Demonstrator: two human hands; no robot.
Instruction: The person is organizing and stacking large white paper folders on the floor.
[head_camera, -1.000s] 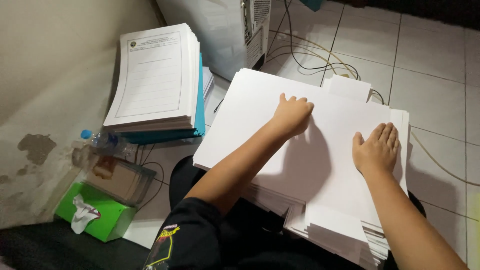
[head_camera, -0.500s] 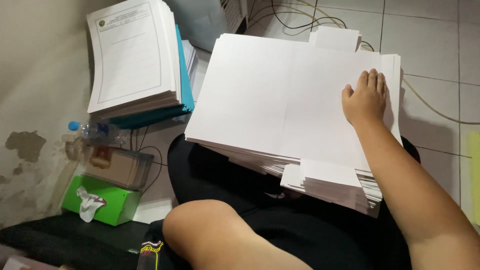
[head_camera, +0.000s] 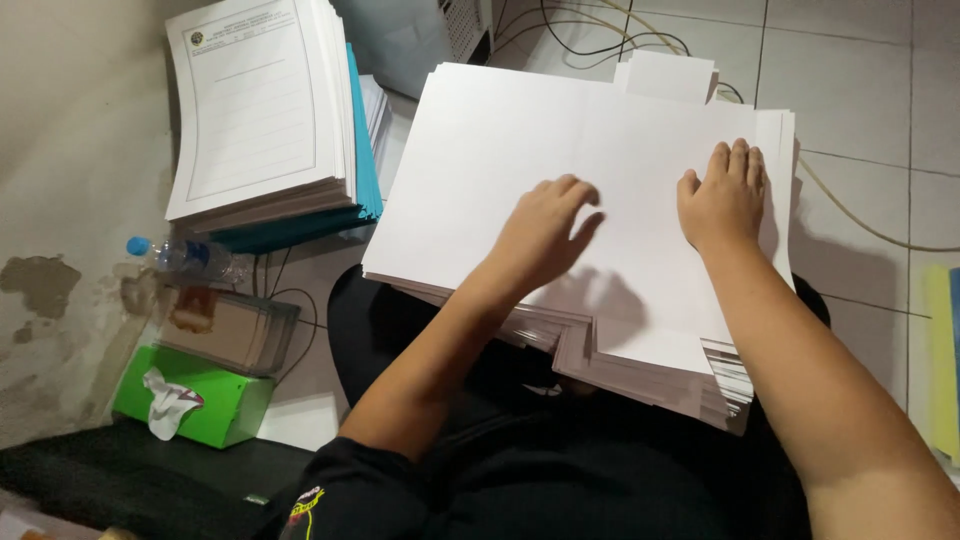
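1. Blank white paper stack (head_camera: 520, 150) sat on our lap, its near edge fanned out.
2. Left hand (head_camera: 545, 235) rested on the top sheet, fingers (head_camera: 575, 190) loosely curled, gripping nothing.
3. Right hand (head_camera: 722, 200) lay flat near the right edge, fingers open.
4. Green tissue box (head_camera: 195, 395) and plastic bottle (head_camera: 185, 257) sat on the floor to our left.
5. Printed form stack (head_camera: 255, 105) lay beyond them.

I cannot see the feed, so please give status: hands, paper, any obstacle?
Left hand and right hand both flat on white paper stack on the lap, gripping nothing. Nothing lies on the stack.
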